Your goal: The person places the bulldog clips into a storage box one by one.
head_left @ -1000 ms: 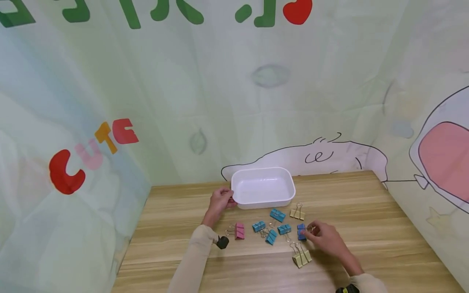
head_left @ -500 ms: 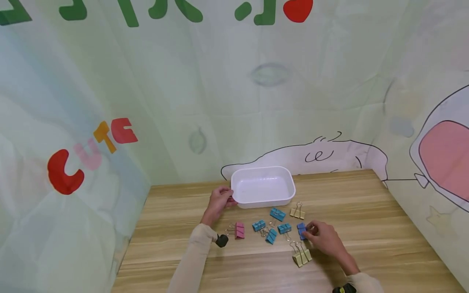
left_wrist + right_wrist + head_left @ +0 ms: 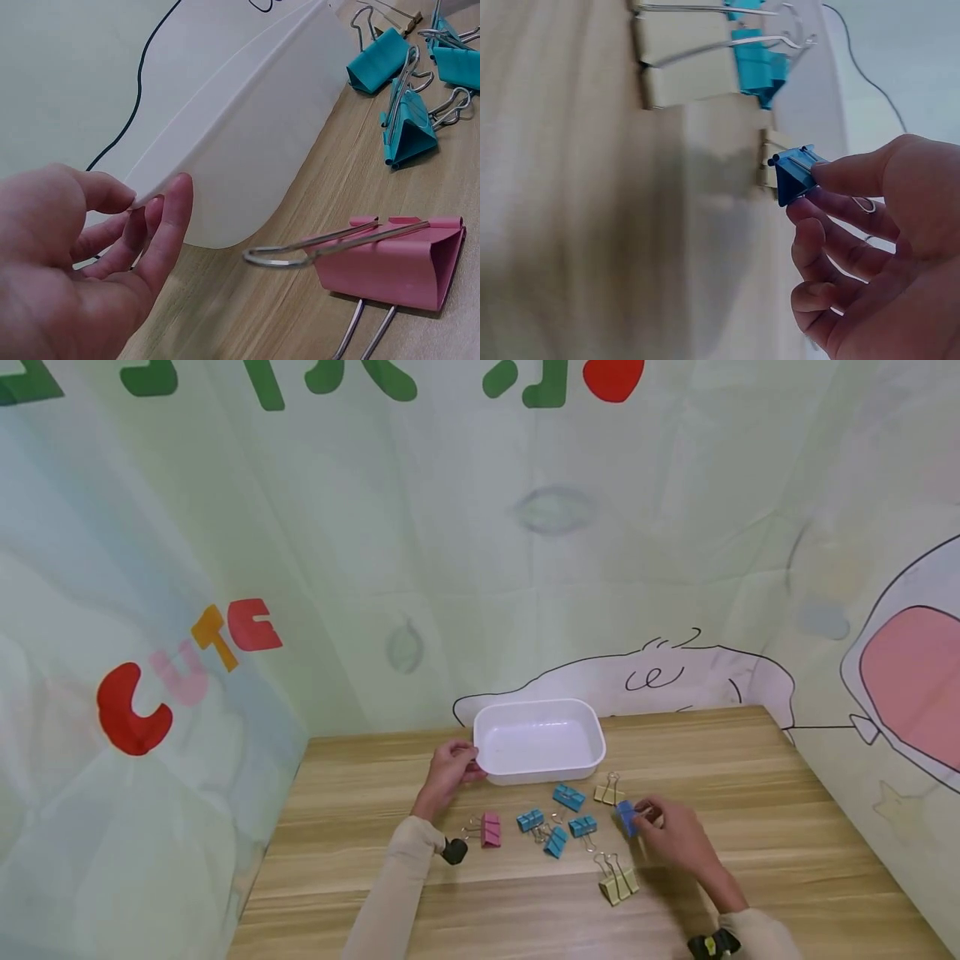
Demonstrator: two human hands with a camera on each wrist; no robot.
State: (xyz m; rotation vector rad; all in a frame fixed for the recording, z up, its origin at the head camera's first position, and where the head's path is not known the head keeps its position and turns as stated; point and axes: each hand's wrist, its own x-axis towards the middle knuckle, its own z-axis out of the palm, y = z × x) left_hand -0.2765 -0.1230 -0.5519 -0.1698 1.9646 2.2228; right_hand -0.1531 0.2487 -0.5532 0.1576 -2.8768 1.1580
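Observation:
My left hand point(image 3: 448, 774) pinches the left rim of a white plastic basin point(image 3: 538, 777) between thumb and fingers. In the left wrist view the fingertips lie at the basin's corner edge. My right hand point(image 3: 675, 837) pinches a blue binder clip point(image 3: 795, 174) by thumb and fingers, and the clip appears raised off the table. Left of it lie several teal binder clips point(image 3: 582, 826). A yellow binder clip point(image 3: 609, 795) lies behind, another yellow clip point(image 3: 618, 887) in front. A pink binder clip point(image 3: 390, 262) is near my left forearm.
The wooden table point(image 3: 352, 843) meets a printed fabric backdrop point(image 3: 375, 568) behind and at both sides. The basin stands at the table's back edge, with the clips in front of it.
My right hand has taken the blue binder clip up from the table and moved it slightly away from me, tilting it. My left hand stays on the basin rim.

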